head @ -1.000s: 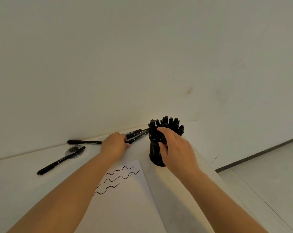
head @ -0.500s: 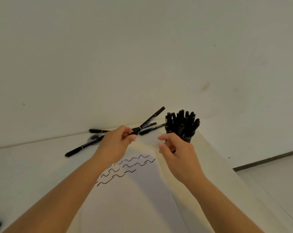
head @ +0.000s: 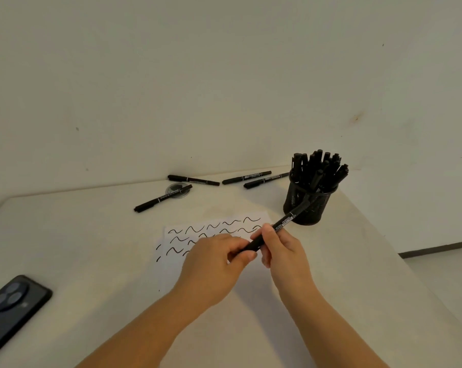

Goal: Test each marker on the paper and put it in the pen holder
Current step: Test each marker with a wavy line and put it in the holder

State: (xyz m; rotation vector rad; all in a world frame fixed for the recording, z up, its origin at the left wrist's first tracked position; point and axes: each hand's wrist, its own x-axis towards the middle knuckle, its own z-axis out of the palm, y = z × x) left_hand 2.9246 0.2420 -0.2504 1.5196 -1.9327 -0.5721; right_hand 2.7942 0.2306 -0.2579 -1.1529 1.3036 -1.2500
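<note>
Four markers still lie loose along the far edge of the table point(head: 357, 261): one marker point(head: 193, 180) against the wall, a second marker point(head: 246, 177) and a third marker point(head: 266, 180) toward the far right corner, and a fourth marker point(head: 163, 198) resting partly across a small round dish point(head: 177, 190). A fifth, the held marker point(head: 277, 227), is in hand over the paper point(head: 171, 261), angled up toward the pen holder point(head: 308, 203) that stands near the table's right edge. The left hand point(head: 214, 264) pinches its lower end between thumb and fingers, while the right hand point(head: 283, 251) is curled around the barrel just beside it; this looks like the cap being pulled off, though the cap itself is hidden by the fingers. The paper already carries three rows of wavy test strokes point(head: 214, 231) near its far edge, and the pen holder is crowded with upright markers, so most of the job appears done. By my reckoning what remains is to scribble with this one, drop it in the holder, then repeat for the four on the table. A dark phone point(head: 12, 306) lies at the near left edge, well apart from the work.
</note>
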